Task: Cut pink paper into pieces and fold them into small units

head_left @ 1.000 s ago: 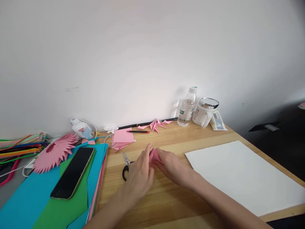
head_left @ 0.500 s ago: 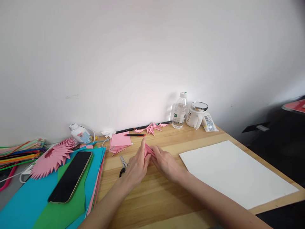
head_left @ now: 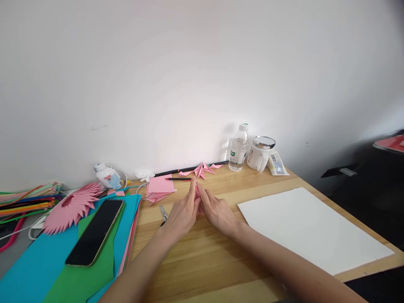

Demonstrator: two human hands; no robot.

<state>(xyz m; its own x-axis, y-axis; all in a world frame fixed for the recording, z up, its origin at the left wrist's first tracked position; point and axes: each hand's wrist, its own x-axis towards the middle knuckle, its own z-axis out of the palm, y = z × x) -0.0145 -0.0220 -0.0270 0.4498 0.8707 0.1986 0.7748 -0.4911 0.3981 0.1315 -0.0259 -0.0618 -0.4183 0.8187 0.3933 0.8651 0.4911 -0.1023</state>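
A folded piece of pink paper is pressed between my two hands, and most of it is hidden by the fingers. My left hand holds it from the left, fingers pointing away from me. From the other side my right hand closes on it, fingertips nearly meeting those of the left. Scissors lie by my left wrist, their handles partly covered. Just beyond the fingertips are a black and red pen, pink paper squares and a pointed pink folded piece.
At left, a phone rests on green and blue paper, beside a pleated pink paper ring and a white pill bottle. A water bottle, a lidded mug and a white sheet are at right.
My hands have pressed closer together around the pink paper. The right fingers now point more forward, and less of the paper shows. The view has shifted slightly.
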